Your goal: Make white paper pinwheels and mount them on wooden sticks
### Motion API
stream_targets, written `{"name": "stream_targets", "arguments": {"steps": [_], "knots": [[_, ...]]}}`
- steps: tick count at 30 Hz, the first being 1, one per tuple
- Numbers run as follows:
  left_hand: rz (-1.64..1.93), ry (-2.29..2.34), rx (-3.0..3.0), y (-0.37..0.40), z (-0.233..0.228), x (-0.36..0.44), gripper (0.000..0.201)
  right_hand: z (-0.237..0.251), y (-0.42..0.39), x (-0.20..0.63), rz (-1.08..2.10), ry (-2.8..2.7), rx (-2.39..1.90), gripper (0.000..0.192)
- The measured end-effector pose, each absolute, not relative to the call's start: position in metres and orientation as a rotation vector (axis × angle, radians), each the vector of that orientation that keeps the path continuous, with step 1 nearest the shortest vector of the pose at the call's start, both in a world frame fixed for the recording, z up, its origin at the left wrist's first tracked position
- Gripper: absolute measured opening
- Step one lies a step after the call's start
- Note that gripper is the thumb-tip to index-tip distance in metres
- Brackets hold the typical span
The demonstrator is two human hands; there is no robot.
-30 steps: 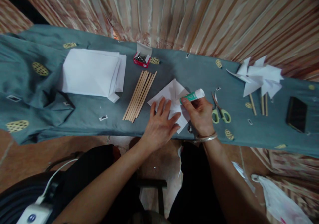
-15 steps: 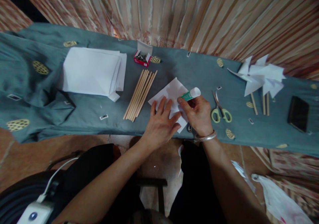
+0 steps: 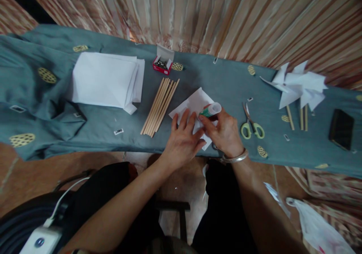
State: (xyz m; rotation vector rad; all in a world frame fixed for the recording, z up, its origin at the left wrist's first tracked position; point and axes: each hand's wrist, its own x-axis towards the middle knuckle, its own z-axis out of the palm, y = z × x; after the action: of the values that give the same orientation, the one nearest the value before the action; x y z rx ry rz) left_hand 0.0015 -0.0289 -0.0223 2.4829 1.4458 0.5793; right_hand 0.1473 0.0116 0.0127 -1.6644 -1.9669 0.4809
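A white square of paper [image 3: 195, 100] lies turned at an angle on the cloth-covered table, partly covered by both hands. My left hand [image 3: 182, 137] rests on its lower left part, fingers spread. In my right hand [image 3: 226, 131] is a glue stick [image 3: 210, 110] with a green label and a white end, tilted over the middle of the paper. The glue stick's lower tip is hidden by my fingers, so I cannot tell whether it touches the paper.
Left of the paper lie several wooden sticks [image 3: 160, 107] and a stack of white paper [image 3: 103, 80]. Behind them stands an open red box [image 3: 162, 66] of small metal pieces. Green-handled scissors [image 3: 251, 127], paper pinwheels [image 3: 299, 83] and a black phone-like object [image 3: 341, 129] lie to the right.
My right hand has shifted the glue stick slightly down and left over the paper, and its white end tips more toward me. My left hand stays in place on the sheet.
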Motion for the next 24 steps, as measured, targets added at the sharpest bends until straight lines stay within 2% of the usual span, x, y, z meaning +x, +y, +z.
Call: {"name": "stream_targets", "arguments": {"steps": [24], "knots": [[0.633, 1.435, 2.458, -0.029, -0.026, 0.002, 0.040, 0.012, 0.008, 0.161, 0.469, -2.018, -1.608, 0.029]]}}
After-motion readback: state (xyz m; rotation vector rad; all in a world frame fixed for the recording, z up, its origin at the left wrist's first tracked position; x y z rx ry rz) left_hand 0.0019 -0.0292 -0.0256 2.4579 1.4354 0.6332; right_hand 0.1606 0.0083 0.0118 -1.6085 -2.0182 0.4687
